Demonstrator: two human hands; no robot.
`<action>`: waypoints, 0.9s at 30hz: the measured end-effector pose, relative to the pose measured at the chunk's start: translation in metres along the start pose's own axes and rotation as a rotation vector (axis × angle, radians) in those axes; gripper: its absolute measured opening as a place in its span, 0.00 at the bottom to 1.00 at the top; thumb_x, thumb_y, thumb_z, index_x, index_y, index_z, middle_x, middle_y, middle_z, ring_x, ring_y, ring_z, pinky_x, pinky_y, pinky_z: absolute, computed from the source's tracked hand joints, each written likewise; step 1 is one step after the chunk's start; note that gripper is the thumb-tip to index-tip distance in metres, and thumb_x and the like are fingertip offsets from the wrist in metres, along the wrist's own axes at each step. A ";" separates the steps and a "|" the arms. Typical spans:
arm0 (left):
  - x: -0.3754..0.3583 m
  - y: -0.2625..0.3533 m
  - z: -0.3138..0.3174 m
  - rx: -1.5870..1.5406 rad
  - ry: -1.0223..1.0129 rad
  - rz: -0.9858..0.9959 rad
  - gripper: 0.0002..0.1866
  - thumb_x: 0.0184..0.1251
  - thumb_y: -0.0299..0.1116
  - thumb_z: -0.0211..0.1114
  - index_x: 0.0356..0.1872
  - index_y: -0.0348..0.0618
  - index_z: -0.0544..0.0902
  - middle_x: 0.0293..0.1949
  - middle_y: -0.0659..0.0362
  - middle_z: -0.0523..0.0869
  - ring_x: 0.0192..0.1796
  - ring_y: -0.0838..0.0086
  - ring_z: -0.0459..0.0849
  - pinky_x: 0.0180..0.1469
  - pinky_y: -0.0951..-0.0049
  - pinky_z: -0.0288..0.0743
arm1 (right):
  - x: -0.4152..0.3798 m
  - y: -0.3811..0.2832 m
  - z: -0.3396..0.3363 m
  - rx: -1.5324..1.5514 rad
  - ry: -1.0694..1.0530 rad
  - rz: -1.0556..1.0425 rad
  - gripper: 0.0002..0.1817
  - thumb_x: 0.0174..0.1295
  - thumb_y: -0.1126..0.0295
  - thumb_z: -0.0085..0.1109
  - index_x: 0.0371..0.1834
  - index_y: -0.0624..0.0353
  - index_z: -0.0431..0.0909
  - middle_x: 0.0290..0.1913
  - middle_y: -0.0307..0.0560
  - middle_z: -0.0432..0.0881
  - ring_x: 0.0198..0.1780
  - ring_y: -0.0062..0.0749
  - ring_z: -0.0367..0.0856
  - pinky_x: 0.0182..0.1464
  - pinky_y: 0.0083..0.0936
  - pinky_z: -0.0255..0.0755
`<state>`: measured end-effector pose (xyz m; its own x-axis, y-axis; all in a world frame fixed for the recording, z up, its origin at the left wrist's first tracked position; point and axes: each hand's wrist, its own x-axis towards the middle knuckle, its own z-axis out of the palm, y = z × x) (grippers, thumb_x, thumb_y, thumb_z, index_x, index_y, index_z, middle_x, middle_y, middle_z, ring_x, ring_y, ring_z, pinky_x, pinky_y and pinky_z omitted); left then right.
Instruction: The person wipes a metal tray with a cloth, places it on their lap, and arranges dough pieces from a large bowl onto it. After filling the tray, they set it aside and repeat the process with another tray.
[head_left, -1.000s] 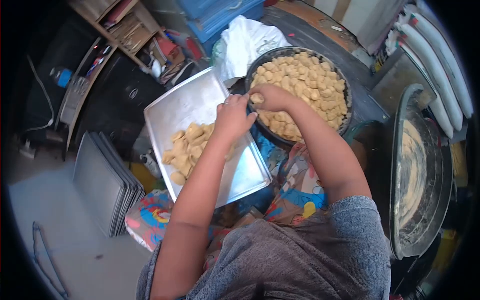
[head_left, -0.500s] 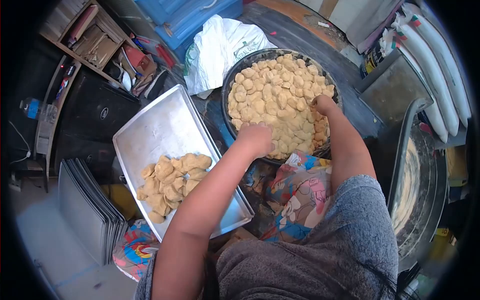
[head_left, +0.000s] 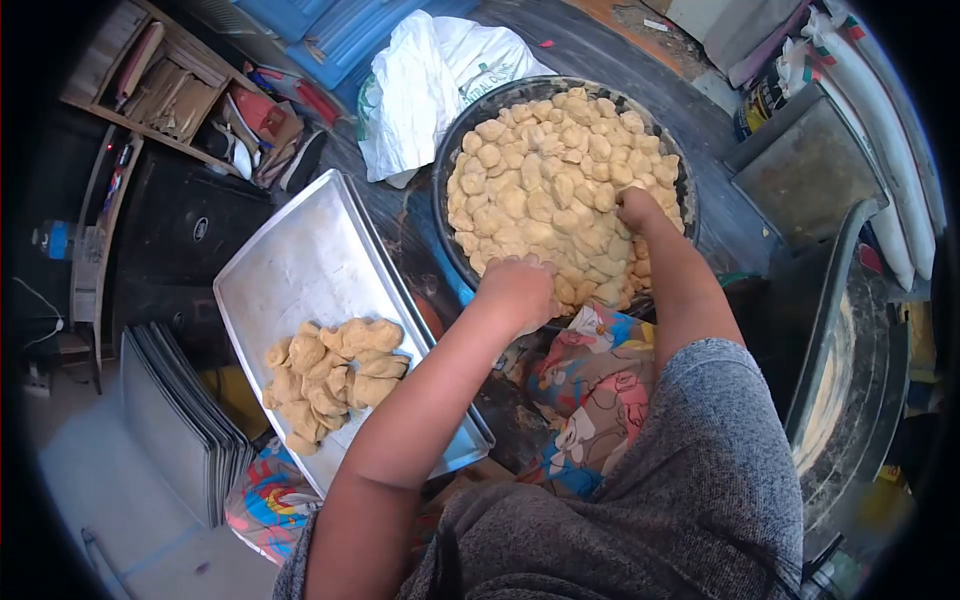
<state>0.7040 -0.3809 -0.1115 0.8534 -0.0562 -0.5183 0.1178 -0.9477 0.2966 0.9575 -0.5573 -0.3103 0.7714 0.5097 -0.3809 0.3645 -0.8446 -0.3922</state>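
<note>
Both hands in a black basin (head_left: 447, 228) of dough pieces (head_left: 540, 185).
Left hand (head_left: 520, 290) at seven o'clock, right hand (head_left: 638, 210) at three, fingers curled; whether either grips dough cannot be told. More pieces lie heaped in the metal tray (head_left: 300, 245), toward eight o'clock.

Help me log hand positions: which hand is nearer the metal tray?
The left hand, at the near side of the round basin. The right hand is farther from the tray, at the basin's right side.
</note>
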 end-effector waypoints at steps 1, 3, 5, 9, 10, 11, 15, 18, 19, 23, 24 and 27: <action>0.000 0.000 0.000 0.004 -0.001 -0.005 0.28 0.60 0.48 0.62 0.57 0.43 0.75 0.50 0.50 0.80 0.54 0.56 0.78 0.57 0.58 0.67 | 0.001 0.001 0.001 -0.052 0.022 -0.038 0.13 0.51 0.72 0.64 0.41 0.61 0.82 0.30 0.52 0.84 0.33 0.40 0.83 0.36 0.35 0.75; -0.002 0.001 0.003 -0.020 0.025 -0.009 0.29 0.60 0.49 0.62 0.59 0.43 0.74 0.50 0.50 0.79 0.55 0.57 0.77 0.58 0.59 0.67 | 0.002 0.002 0.001 -0.098 0.045 -0.079 0.13 0.49 0.70 0.66 0.39 0.60 0.83 0.30 0.52 0.83 0.34 0.41 0.83 0.37 0.35 0.74; -0.004 0.001 0.004 -0.019 0.026 -0.019 0.29 0.60 0.49 0.62 0.59 0.43 0.74 0.51 0.50 0.79 0.56 0.57 0.77 0.58 0.59 0.67 | 0.002 0.002 -0.002 -0.107 0.018 -0.062 0.13 0.46 0.67 0.69 0.35 0.60 0.83 0.31 0.51 0.83 0.36 0.43 0.82 0.38 0.35 0.74; -0.010 -0.002 0.010 -0.056 0.072 -0.013 0.28 0.61 0.48 0.62 0.59 0.44 0.74 0.52 0.50 0.78 0.57 0.57 0.77 0.57 0.60 0.67 | 0.002 0.006 -0.005 -0.024 -0.002 -0.037 0.12 0.46 0.68 0.70 0.33 0.60 0.82 0.30 0.51 0.83 0.34 0.41 0.82 0.37 0.35 0.74; -0.010 -0.001 0.012 -0.051 0.077 -0.010 0.28 0.61 0.48 0.62 0.59 0.44 0.74 0.52 0.50 0.78 0.57 0.57 0.77 0.57 0.60 0.67 | 0.004 0.008 -0.003 0.040 -0.042 -0.010 0.12 0.45 0.68 0.70 0.32 0.60 0.82 0.29 0.51 0.83 0.33 0.40 0.82 0.36 0.34 0.73; -0.011 -0.002 0.013 -0.041 0.073 -0.013 0.27 0.60 0.48 0.62 0.57 0.45 0.75 0.51 0.51 0.79 0.56 0.58 0.77 0.57 0.59 0.68 | 0.006 0.009 -0.003 0.105 -0.082 0.015 0.11 0.45 0.68 0.70 0.31 0.60 0.82 0.28 0.51 0.83 0.33 0.38 0.82 0.36 0.34 0.73; -0.026 -0.004 0.016 -0.028 0.136 0.018 0.25 0.59 0.47 0.63 0.54 0.44 0.77 0.50 0.52 0.80 0.53 0.58 0.79 0.54 0.57 0.70 | 0.002 -0.003 -0.021 0.006 -0.027 -0.121 0.11 0.47 0.67 0.69 0.30 0.61 0.82 0.26 0.50 0.83 0.32 0.35 0.82 0.35 0.33 0.73; -0.038 0.003 0.003 -0.092 0.184 0.040 0.26 0.60 0.45 0.64 0.57 0.42 0.75 0.50 0.47 0.80 0.51 0.54 0.80 0.53 0.62 0.72 | 0.005 -0.048 -0.048 0.107 0.122 -0.149 0.13 0.48 0.64 0.67 0.32 0.62 0.82 0.28 0.50 0.83 0.31 0.34 0.81 0.35 0.32 0.73; -0.041 0.007 -0.002 -0.081 0.194 0.065 0.26 0.60 0.45 0.64 0.57 0.42 0.75 0.50 0.47 0.80 0.51 0.54 0.80 0.53 0.62 0.72 | 0.007 -0.063 -0.051 0.203 0.207 -0.233 0.14 0.49 0.63 0.67 0.32 0.62 0.81 0.29 0.50 0.83 0.31 0.33 0.81 0.35 0.32 0.73; -0.058 0.026 -0.018 -0.311 0.715 0.109 0.23 0.61 0.38 0.64 0.55 0.39 0.76 0.50 0.46 0.79 0.50 0.53 0.80 0.52 0.62 0.73 | -0.058 -0.170 -0.138 0.687 0.422 -0.417 0.15 0.51 0.65 0.69 0.38 0.64 0.82 0.32 0.48 0.84 0.33 0.28 0.81 0.37 0.29 0.74; -0.063 0.031 -0.023 -0.387 0.861 0.135 0.22 0.61 0.37 0.64 0.55 0.39 0.76 0.51 0.45 0.79 0.50 0.53 0.81 0.53 0.62 0.73 | -0.085 -0.192 -0.164 0.896 0.448 -0.467 0.15 0.53 0.66 0.68 0.39 0.65 0.82 0.32 0.46 0.84 0.32 0.25 0.80 0.36 0.26 0.74; -0.081 0.056 -0.041 -0.476 0.872 0.192 0.21 0.61 0.36 0.65 0.53 0.37 0.77 0.50 0.46 0.80 0.47 0.59 0.83 0.47 0.65 0.76 | -0.211 -0.227 -0.229 1.063 0.686 -0.512 0.14 0.55 0.70 0.67 0.42 0.67 0.81 0.33 0.42 0.84 0.31 0.20 0.79 0.33 0.19 0.74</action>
<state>0.6620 -0.4170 -0.0199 0.9302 0.2351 0.2818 -0.0323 -0.7126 0.7009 0.8319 -0.5107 0.0506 0.8874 0.2792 0.3669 0.3519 0.1041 -0.9302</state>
